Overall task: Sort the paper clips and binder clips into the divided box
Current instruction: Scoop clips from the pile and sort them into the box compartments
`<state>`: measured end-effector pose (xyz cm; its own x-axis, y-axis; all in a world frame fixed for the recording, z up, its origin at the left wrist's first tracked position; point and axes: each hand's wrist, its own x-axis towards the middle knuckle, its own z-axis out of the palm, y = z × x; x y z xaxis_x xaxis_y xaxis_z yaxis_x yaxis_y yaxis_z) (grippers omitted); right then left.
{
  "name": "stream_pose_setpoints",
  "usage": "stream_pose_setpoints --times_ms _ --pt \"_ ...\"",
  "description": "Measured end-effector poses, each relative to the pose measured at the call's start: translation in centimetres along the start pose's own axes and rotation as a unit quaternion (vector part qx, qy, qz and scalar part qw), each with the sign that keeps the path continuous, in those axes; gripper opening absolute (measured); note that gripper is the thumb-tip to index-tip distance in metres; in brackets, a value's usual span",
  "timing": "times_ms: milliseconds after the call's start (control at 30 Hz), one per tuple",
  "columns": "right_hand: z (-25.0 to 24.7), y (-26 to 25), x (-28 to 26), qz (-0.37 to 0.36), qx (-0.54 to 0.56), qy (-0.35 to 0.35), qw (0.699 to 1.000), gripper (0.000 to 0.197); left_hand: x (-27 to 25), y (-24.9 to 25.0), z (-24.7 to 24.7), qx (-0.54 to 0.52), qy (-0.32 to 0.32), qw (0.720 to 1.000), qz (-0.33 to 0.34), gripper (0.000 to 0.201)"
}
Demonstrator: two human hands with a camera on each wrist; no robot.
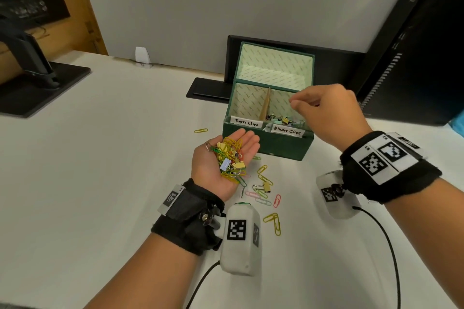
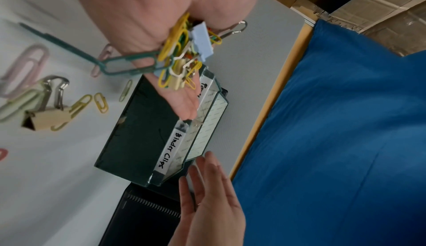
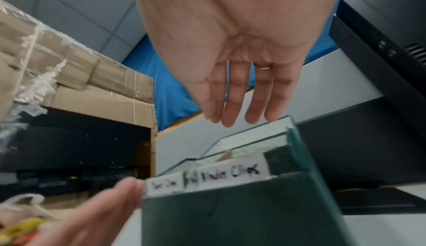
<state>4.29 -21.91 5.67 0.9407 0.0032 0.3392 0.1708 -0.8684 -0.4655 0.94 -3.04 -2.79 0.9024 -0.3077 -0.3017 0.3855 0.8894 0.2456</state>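
A green divided box (image 1: 281,144) stands open, its front labelled "Paper Clips" on the left and "Binder Clips" on the right. Several binder clips (image 1: 286,120) lie in the right compartment. My left hand (image 1: 226,146) is held palm up just in front of the box, fingers straight, carrying a mixed pile of clips (image 2: 182,53). My right hand (image 1: 295,104) hovers over the binder-clip compartment; in the right wrist view its fingers (image 3: 239,104) are straight and hold nothing. Loose paper clips (image 1: 263,192) and a tan binder clip (image 2: 46,118) lie on the white table.
One yellow paper clip (image 1: 200,130) lies alone left of the box. A black monitor (image 1: 414,57) stands close at the right and a black stand base (image 1: 208,89) behind the box. Another monitor stand (image 1: 37,87) sits far left. A grey partition (image 1: 226,7) closes the back.
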Motion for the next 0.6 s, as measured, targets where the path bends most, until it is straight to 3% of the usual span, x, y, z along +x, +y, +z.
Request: stream_pose_setpoints --times_ms 67,233,467,600 --pt "-0.1 -1.1 -1.0 -0.018 0.043 -0.034 0.998 0.015 -0.1 0.0 0.0 0.005 -0.002 1.000 -0.002 0.042" --pt "1.0 -3.9 -4.2 -0.061 0.096 -0.226 0.967 0.012 0.0 0.0 -0.1 0.018 0.009 1.000 0.004 0.041" --pt "3.6 -5.1 -5.7 -0.101 0.074 -0.250 0.960 0.024 -0.2 -0.1 0.0 0.034 0.030 0.999 0.007 0.042" --pt "4.4 -5.2 -5.4 -0.073 0.102 -0.222 0.967 0.011 0.1 -0.2 -0.3 0.018 0.032 0.999 0.015 0.043"
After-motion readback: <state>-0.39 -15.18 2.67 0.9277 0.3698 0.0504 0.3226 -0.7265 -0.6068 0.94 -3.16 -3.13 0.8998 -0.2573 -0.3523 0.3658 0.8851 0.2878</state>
